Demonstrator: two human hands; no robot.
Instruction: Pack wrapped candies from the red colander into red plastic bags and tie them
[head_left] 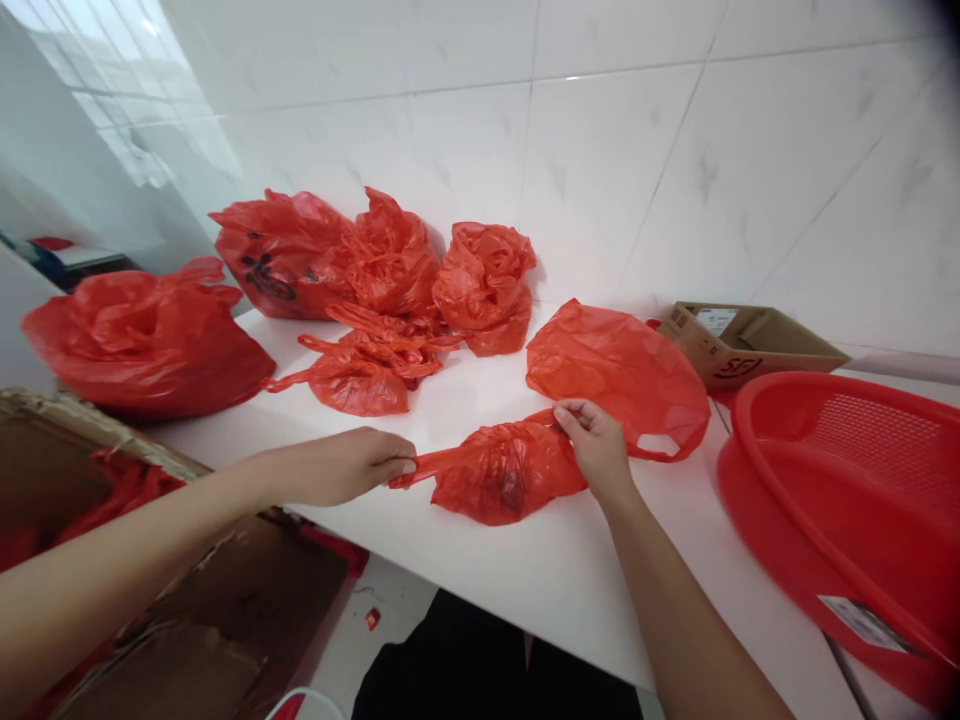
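Observation:
A small red plastic bag (499, 475) with something dark inside lies near the front edge of the white counter (570, 570). My left hand (352, 465) pinches the bag's left handle, pulled out toward the left. My right hand (592, 440) pinches the bag's other handle at its upper right. Both hands are closed on the bag. Just behind my right hand lies a flatter red bag (622, 375).
Several filled red bags (390, 300) sit at the back against the tiled wall. A large red bag (150, 340) rests on a cardboard box (225, 620) at left. A small open carton (750, 345) and a red plastic basket (847, 510) stand at right.

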